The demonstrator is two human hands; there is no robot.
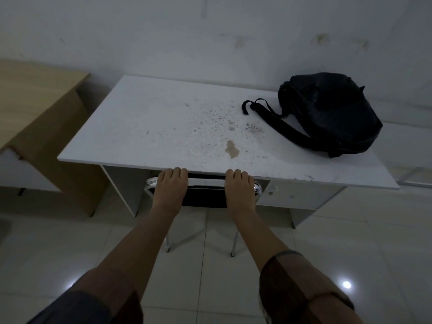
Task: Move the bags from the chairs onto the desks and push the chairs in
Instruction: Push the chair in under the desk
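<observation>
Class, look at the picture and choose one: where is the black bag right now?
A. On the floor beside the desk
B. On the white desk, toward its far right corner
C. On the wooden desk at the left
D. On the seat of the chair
B: the black bag lies on the white desk, near its far right corner, strap trailing leftward.

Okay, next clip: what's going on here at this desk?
A person has both hands, left hand and right hand, on the backrest of a chair that sits tucked under the white desk. A black bag already lies on the desk's far right corner. A wooden desk stands at left.
</observation>
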